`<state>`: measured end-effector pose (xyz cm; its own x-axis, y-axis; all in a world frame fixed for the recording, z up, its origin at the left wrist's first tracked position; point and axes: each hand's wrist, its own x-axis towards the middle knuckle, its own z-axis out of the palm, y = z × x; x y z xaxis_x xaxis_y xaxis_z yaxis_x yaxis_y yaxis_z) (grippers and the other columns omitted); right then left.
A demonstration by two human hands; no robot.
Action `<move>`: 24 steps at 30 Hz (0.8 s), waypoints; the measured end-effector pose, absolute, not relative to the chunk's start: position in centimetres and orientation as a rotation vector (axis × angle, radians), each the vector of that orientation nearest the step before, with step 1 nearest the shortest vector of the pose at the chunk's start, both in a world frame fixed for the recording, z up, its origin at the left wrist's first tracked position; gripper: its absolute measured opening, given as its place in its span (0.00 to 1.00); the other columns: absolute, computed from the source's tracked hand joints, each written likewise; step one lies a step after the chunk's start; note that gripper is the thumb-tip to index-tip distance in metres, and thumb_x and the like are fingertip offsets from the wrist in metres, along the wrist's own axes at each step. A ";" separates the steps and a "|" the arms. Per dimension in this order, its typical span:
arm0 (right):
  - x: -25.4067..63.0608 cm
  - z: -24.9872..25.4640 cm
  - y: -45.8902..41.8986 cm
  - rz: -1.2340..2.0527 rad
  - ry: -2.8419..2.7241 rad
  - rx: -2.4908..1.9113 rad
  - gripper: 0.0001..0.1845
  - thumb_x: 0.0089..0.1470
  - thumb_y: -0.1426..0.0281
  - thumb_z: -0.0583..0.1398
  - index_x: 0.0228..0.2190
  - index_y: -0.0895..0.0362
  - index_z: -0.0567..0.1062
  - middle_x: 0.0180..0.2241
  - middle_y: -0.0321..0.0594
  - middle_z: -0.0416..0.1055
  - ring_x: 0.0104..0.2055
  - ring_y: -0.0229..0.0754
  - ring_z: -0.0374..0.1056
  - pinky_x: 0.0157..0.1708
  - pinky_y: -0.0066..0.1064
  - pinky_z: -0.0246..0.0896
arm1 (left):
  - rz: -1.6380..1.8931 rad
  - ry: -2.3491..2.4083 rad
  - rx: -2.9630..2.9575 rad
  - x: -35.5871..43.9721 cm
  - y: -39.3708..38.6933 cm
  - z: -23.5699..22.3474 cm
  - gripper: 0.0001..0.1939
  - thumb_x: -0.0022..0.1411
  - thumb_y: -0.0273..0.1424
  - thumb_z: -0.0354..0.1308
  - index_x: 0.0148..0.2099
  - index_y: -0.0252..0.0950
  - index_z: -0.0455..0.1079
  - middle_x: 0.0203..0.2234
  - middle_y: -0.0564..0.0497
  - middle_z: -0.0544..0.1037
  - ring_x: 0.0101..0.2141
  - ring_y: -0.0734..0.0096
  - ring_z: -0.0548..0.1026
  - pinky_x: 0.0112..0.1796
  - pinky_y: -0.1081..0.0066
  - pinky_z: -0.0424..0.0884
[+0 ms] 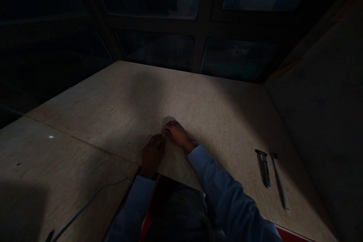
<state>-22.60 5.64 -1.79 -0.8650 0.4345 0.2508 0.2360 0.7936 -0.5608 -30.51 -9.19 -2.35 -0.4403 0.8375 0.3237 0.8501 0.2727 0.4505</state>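
Observation:
My right hand rests low over the table, its fingers closed in a pinch. A tiny shiny tip shows at the fingertips, too small and dark to name. Close beside it on the left is my left hand, with its fingers bent toward the right fingertips. Dim light hides whether the left fingers hold anything. Both sleeves are light blue.
On the right lie a razor and, beside it, what looks like a toothbrush. A thin pale cable runs across the lower left. Dark framed windows stand behind the table, and a wall borders its right side.

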 end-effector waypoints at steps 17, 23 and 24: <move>-22.5 -1.0 5.1 0.685 -2.639 -0.532 0.11 0.59 0.78 0.59 0.41 0.58 0.79 0.42 0.46 0.76 0.47 0.45 0.68 0.52 0.37 0.56 | -0.908 -2.491 -1.627 -30.4 -9.0 -2.6 0.13 0.67 0.31 0.51 0.43 0.39 0.77 0.46 0.49 0.79 0.42 0.66 0.79 0.43 0.69 0.74; -21.9 -0.9 5.7 0.781 -2.622 -0.563 0.13 0.61 0.76 0.57 0.38 0.57 0.82 0.39 0.43 0.77 0.44 0.43 0.70 0.47 0.32 0.60 | -0.910 -2.529 -1.633 -30.3 -9.0 -2.3 0.13 0.67 0.32 0.50 0.43 0.39 0.77 0.47 0.49 0.79 0.42 0.64 0.79 0.43 0.67 0.75; -21.8 -0.9 5.7 0.798 -2.618 -0.568 0.13 0.61 0.76 0.56 0.38 0.57 0.82 0.39 0.43 0.77 0.44 0.43 0.70 0.47 0.31 0.60 | -0.915 -2.528 -1.638 -30.3 -9.1 -2.2 0.13 0.67 0.33 0.50 0.43 0.39 0.77 0.47 0.49 0.79 0.42 0.64 0.79 0.43 0.67 0.75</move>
